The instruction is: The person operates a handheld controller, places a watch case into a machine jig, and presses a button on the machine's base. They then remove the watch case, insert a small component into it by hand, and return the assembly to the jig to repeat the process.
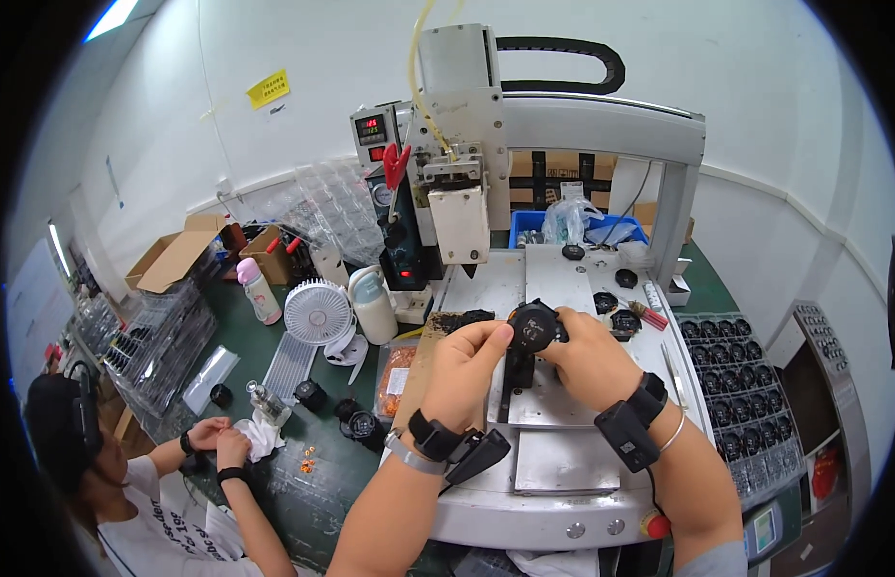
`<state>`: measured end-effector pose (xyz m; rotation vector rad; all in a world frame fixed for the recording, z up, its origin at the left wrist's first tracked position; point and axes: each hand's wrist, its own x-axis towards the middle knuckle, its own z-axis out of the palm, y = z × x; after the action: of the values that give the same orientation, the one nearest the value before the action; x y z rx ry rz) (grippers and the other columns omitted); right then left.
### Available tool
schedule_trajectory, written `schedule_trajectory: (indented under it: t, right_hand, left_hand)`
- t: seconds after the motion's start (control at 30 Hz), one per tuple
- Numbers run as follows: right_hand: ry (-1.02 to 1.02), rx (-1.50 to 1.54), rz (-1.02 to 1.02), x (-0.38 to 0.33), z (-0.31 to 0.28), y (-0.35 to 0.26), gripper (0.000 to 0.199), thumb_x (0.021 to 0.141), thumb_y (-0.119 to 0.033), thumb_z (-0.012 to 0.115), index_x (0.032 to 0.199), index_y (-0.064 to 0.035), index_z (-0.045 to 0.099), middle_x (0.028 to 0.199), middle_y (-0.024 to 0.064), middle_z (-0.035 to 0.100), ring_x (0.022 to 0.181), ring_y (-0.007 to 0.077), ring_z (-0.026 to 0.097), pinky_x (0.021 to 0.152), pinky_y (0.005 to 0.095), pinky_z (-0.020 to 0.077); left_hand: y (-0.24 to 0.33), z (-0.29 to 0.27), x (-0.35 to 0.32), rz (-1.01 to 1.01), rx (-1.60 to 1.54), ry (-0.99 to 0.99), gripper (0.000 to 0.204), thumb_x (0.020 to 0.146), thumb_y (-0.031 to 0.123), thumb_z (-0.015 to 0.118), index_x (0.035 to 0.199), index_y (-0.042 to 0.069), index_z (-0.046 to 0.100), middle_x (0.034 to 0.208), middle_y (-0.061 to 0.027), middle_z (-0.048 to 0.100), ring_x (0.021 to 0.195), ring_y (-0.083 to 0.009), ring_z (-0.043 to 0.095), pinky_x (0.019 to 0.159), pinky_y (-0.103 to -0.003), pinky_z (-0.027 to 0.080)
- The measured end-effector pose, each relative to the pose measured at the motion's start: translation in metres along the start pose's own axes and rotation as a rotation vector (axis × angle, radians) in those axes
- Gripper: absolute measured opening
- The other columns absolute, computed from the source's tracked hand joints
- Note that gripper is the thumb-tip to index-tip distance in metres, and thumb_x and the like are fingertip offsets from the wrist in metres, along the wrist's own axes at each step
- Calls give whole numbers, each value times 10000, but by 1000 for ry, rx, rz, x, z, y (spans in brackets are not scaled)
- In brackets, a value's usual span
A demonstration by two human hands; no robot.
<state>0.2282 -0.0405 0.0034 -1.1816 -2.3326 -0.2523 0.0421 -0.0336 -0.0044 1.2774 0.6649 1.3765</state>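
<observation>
A person's two bare hands meet in front of a white machine [462, 226], holding a round black disc [534, 327]. The left hand [462, 370] pinches the disc's left edge between thumb and forefinger; the right hand [594, 358] grips its right side, with the fingers partly hidden behind it. The disc's flat face is turned toward the viewer. Just below the fingers is a black stand [519, 373]; whether the disc touches it cannot be told. Above the fingers and slightly left, the machine's dark tip [472, 271] points down, well apart from the disc.

Near the right fingers, beyond them to the right, lie loose black parts [625, 323], a red screwdriver [648, 314] and slim tweezers [672, 370]. Farther right, a clear tray [741, 394] carries rows of black pieces. Behind the fingers, a blue bin [517, 223] holds plastic bags.

Left of the left fingers, a brown board [430, 363] lies close by, with a bag of orange bits [397, 377] beside it. Farther left on the green tabletop [318, 524] stand a pale jug [373, 310], a white fan [319, 313] and a pink-capped bottle [260, 291]. Well to the lower left of the fingers, a co-worker's hands [223, 440] are at a white cloth [263, 438]
</observation>
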Motion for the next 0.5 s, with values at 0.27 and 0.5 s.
schedule_trajectory:
  t: [0.27,0.5]
  right_hand:
    - [48,-21,-26,-2,3,1,272,693,-11,594,948,-64,672,1131,207,525,932,345,539,842,409,440]
    - [4,-21,-36,1,0,0,337,666,11,588,983,-79,654,1118,205,537,943,347,541,849,406,439]
  left_hand:
    - [0,-3,-3,-15,-203,-124,179,912,118,560,1015,-20,610,952,-41,623,905,-88,537,856,-243,405]
    - [7,0,-7,62,-186,-154,145,887,77,588,995,-17,612,948,-27,599,919,-96,526,866,-247,394]
